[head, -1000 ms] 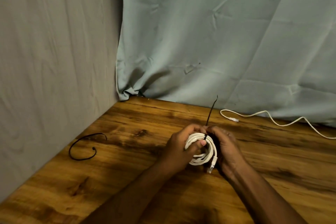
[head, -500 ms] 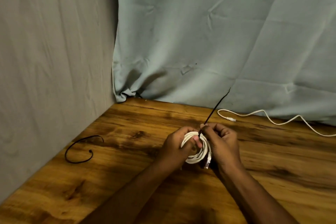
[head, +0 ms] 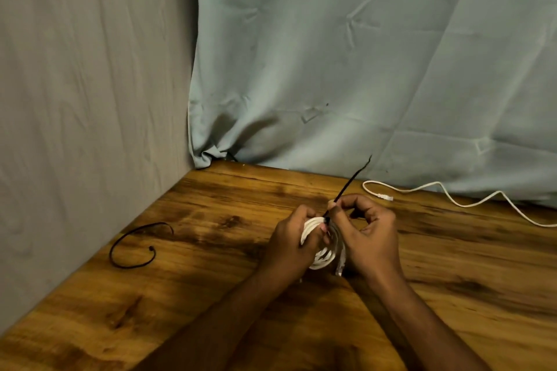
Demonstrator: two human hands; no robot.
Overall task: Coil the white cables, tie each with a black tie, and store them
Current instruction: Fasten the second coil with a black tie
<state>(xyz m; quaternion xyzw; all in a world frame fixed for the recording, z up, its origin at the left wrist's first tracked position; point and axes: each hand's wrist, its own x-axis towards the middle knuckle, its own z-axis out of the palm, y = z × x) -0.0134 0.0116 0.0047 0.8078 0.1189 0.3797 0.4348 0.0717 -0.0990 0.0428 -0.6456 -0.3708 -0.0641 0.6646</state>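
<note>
A coiled white cable [head: 321,259] is held upright just above the wooden table [head: 211,295], mostly hidden between my two hands. My left hand [head: 291,245] grips the coil's left side. My right hand [head: 369,238] pinches a black tie [head: 349,184] that wraps the coil's top; the tie's free end sticks up and to the right. A connector end of the coil hangs by my right palm. A second white cable [head: 452,200] lies loose along the back right. Another black tie [head: 132,245] lies curled at the left.
A grey wall closes the left side and a pale blue curtain [head: 331,69] hangs along the back edge of the table. Bare wood stretches in front of and to the right of my hands.
My right hand has risen and pulled the black tie up and to the right, so more of its tail shows. The coil has shifted slightly toward me; the loose tie and cable have not moved.
</note>
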